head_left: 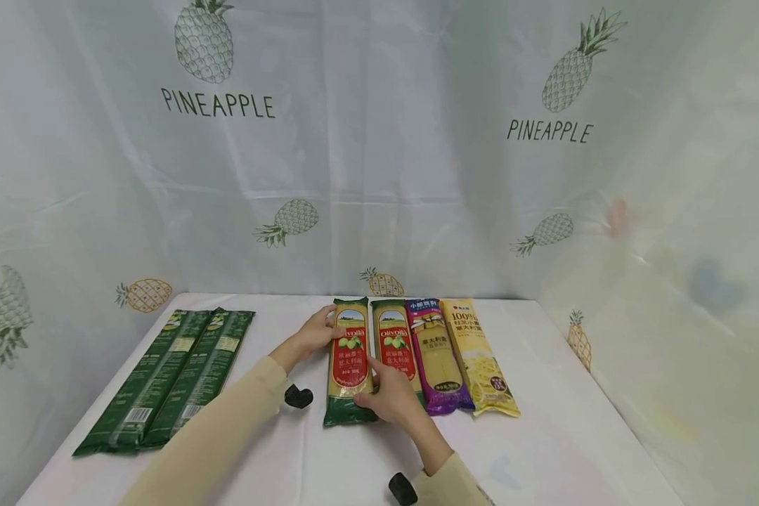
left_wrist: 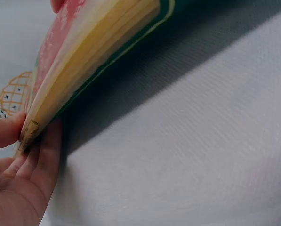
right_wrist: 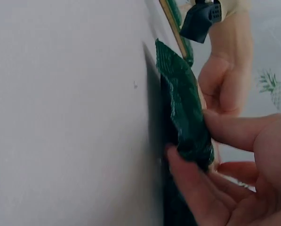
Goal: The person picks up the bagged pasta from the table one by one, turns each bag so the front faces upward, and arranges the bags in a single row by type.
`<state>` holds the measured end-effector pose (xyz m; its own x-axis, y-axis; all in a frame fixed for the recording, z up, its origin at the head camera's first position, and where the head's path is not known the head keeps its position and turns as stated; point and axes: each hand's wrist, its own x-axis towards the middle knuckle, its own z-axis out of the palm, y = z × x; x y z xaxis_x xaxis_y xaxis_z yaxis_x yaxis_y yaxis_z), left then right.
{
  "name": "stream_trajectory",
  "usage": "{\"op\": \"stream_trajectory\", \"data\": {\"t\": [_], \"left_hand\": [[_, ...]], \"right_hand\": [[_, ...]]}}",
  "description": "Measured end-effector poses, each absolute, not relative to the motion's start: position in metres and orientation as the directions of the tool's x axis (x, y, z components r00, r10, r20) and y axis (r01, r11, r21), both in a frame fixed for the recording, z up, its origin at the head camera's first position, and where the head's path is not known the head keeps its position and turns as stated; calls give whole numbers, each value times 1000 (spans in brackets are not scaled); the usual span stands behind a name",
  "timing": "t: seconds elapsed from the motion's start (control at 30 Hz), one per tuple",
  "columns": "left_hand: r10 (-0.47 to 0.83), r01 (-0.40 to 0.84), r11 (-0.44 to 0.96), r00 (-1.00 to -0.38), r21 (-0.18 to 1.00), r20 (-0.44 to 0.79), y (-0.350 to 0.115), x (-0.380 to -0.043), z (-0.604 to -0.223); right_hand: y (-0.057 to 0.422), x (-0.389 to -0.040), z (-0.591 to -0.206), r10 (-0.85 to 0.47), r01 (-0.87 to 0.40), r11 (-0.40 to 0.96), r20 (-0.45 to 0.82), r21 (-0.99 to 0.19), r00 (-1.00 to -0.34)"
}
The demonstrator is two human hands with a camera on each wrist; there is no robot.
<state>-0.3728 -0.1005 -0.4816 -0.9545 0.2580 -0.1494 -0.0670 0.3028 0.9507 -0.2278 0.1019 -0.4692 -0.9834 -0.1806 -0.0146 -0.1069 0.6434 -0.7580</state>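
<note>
a pale grey-white sheet [head_left: 411,169] hangs behind the white worktop [head_left: 563,429] and along its left and right sides, creased in soft vertical and horizontal folds. it is printed with green line-drawn pineapples [head_left: 204,45], a few smaller yellow-orange pineapples [head_left: 149,295], and dark capital lettering [head_left: 218,104] reading "pineapple" under the two upper fruits. on the right side, a blurred red patch [head_left: 616,218] and a blue patch [head_left: 710,282] show faintly. the light is diffuse, leaving a slight sheen along the folds.
</note>
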Motion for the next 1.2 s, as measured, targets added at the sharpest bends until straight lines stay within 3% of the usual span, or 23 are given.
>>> {"op": "stream_trajectory", "data": {"t": [0.33,0.8,0.93,1.2], "left_hand": [[272,-37,387,-950,921,-152,-103,-378,-491],[292,1,483,-943,876,-160,-105,-378,-487],[271,-23,504,-945,864,-184,-104,-382,-492],[247,-21,513,-954,858,-171,-106,-385,-494]], "right_hand": [[114,-232,-485,-192,-40,510,-68,-860,-979],[118,-231,-487,-210,-44,448,-57,-893,-976],[118,-223,-480,-209,-52,494,-60,-868,-976],[106,-217,-469,-151,-145,671,57,-727,-987]]}}
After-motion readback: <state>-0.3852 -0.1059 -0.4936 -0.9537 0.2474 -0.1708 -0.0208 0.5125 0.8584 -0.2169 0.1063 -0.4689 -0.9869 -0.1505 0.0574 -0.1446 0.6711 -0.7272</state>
